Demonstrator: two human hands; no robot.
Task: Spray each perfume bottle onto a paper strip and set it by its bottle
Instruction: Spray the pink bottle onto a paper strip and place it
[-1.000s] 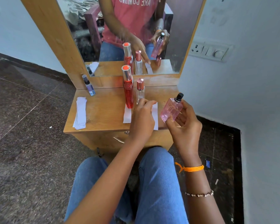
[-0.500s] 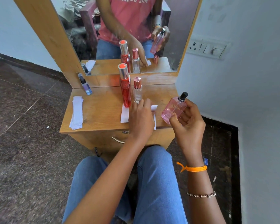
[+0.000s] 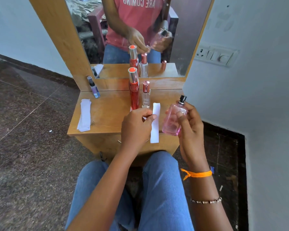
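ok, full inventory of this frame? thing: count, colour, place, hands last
pink bottle: 1, clear pink with black sprayer, held in the right hand over the table's front right edge
paper strip: 1, white, pinched in the left hand beside the pink bottle
red bottle: 1, red with silver cap, upright at table centre
clear bottle: 1, clear with rose cap, upright just right of the red bottle
small bottle: 1, bluish with black top, back left by the mirror frame
strip stack: 1 pile, white, left side of the table
table: 1, wood
mirror: 1, wood frame, behind the table
wall switch: 1, white, right wall
left hand: pinches the strip
right hand: grips the pink bottle
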